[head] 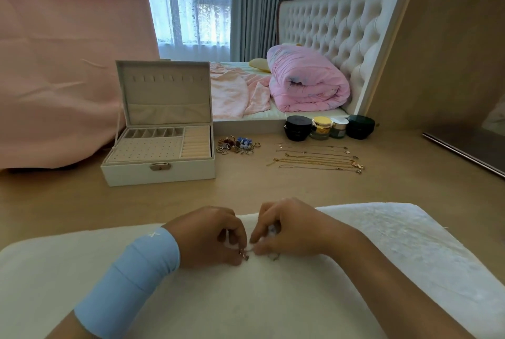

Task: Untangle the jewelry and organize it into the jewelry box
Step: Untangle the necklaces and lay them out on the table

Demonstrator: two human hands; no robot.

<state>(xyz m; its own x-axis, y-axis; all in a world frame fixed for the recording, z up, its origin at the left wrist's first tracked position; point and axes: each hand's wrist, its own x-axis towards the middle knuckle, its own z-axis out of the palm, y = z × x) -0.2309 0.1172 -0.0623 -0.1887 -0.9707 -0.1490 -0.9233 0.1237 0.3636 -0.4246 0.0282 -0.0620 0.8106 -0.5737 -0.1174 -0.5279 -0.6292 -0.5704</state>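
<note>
I note left hand [210,237] and right hand [287,229] each pinching the tangled jewelry [246,254], well in front of the jewelry box [131,174]. Advice: I tease links apart slowly, never tugging knots tight.

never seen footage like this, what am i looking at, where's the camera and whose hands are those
There is no machine here. A person wears one wide-angle camera on the head, so you look forward and down at their own hands. The left hand, with a light blue wrist sleeve, and the right hand both pinch a small tangled jewelry piece over a white padded cloth. Farther back, on the wooden surface, stands an open white jewelry box. To its right lie a pile of rings and small pieces, several chains laid out in rows, and four cosmetic jars.
</note>
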